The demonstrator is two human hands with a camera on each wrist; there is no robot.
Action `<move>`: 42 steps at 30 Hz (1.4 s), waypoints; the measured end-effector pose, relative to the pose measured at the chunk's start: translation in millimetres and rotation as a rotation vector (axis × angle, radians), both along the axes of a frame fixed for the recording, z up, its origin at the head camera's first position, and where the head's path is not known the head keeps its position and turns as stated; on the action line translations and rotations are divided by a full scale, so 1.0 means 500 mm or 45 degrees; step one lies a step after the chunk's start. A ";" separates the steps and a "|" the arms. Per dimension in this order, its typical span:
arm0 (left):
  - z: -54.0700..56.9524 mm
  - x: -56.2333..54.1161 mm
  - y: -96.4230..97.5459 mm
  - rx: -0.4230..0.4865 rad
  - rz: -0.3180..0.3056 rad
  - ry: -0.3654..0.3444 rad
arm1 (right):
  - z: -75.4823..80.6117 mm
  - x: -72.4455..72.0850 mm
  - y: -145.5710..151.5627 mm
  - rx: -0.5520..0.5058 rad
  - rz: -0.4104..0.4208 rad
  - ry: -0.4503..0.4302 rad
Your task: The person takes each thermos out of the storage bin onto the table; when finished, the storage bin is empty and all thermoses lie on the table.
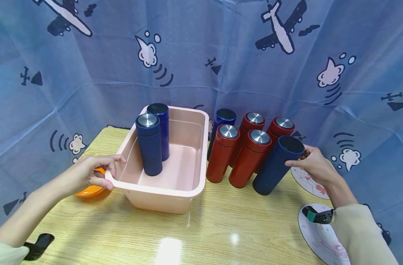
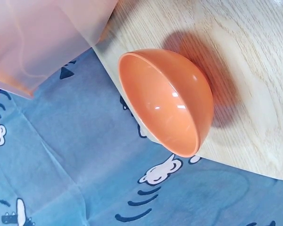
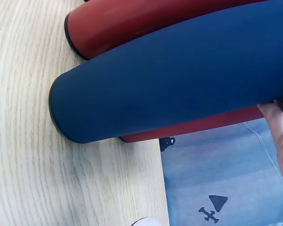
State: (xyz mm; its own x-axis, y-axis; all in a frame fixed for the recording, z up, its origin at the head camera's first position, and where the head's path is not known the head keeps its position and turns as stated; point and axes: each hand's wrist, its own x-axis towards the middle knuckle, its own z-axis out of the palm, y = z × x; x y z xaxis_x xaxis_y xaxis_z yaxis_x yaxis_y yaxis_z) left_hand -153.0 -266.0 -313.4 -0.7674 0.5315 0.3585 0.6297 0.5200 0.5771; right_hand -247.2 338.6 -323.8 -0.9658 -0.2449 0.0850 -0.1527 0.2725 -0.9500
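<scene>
My left hand (image 1: 95, 169) grips the front left rim of a pale pink plastic bin (image 1: 165, 188). Inside the bin stand a dark blue thermos (image 1: 150, 147) with a silver lid top and a glossy blue thermos (image 1: 165, 136) with a black lid top. To the right, my right hand (image 1: 312, 163) holds a navy thermos (image 1: 277, 167) near its black-topped lid, thumb on the near side. That thermos leans, its base at the table. Several red thermoses (image 1: 221, 158) with silver lid tops and another glossy blue thermos (image 1: 225, 117) stand between it and the bin.
An orange bowl (image 2: 179, 94) lies left of the bin, partly behind my left hand in the head view. Two patterned plates (image 1: 315, 228) lie at the table's right edge. A blue curtain (image 1: 188, 55) with aeroplane prints hangs behind the wooden table (image 1: 221, 228).
</scene>
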 end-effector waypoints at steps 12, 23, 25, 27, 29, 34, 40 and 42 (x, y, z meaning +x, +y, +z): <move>-0.013 -0.008 -0.004 0.003 0.003 0.041 | -0.020 0.001 0.009 -0.213 0.085 -0.062; -0.008 -0.010 -0.001 0.025 -0.015 -0.035 | -0.028 0.003 0.030 0.009 0.145 -0.064; -0.008 -0.009 -0.002 0.033 -0.018 -0.048 | -0.027 0.002 0.029 0.038 0.149 -0.060; -0.008 -0.008 -0.002 0.051 -0.024 -0.065 | -0.026 0.001 0.027 0.039 0.149 -0.071; -0.009 -0.008 -0.002 0.047 -0.021 -0.056 | -0.025 0.000 0.027 0.018 0.150 -0.092; -0.010 -0.008 -0.002 0.043 -0.015 -0.047 | -0.025 0.002 0.037 -0.064 0.187 -0.101; -0.010 -0.007 -0.002 0.036 -0.006 -0.040 | -0.026 0.022 0.056 -0.253 0.245 -0.085; -0.010 -0.006 -0.003 0.045 -0.010 -0.044 | -0.026 0.032 0.059 -0.358 0.242 -0.100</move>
State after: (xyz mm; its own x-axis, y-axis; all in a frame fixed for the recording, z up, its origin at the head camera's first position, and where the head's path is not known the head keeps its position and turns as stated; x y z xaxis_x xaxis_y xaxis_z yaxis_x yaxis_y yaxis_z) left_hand -156.1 -267.5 -318.2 -0.7755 0.5252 0.3505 0.6131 0.4938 0.6166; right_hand -231.3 368.2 -336.7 -0.9114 -0.3987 0.1019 -0.0989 -0.0280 -0.9947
